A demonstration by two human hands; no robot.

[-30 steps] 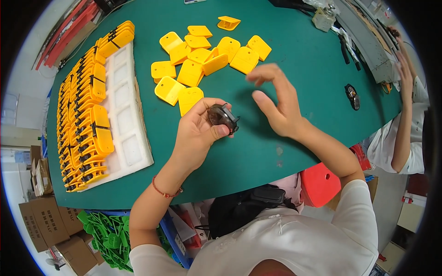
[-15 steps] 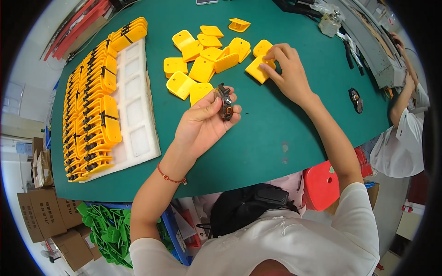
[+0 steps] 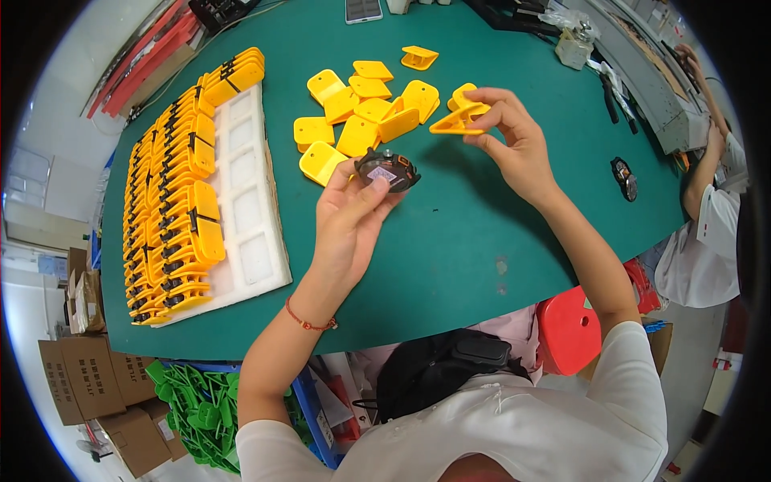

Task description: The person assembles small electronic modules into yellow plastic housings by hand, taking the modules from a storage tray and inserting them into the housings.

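Between the thumb and fingers of my left hand (image 3: 345, 221) is a black watch head (image 3: 404, 172), its glass bearing a pale printed sticker and its side showing an orange-edged button. My right hand (image 3: 520, 153) pinches a bent yellow plastic watch holder (image 3: 459, 123) by its right end, turned so that its folded side profile shows. Just behind that one, another yellow holder (image 3: 462, 92) is partly hidden by my fingers. Left of it, a loose group of yellow holders (image 3: 357, 135) lies on the green table (image 3: 418, 265).
At the left, a white foam tray (image 3: 269, 261) carries rows of yellow holders with black watches (image 3: 201, 221) strapped on. Another watch (image 3: 624, 178) lies at the right, near black-handled pliers (image 3: 608, 96). A blue crate of green plastic pieces (image 3: 201, 418) stands below the table edge.
My right hand has tilted the yellow holder up from lying flat. My left hand has turned the watch so its face shows. The whole view has shifted slightly.
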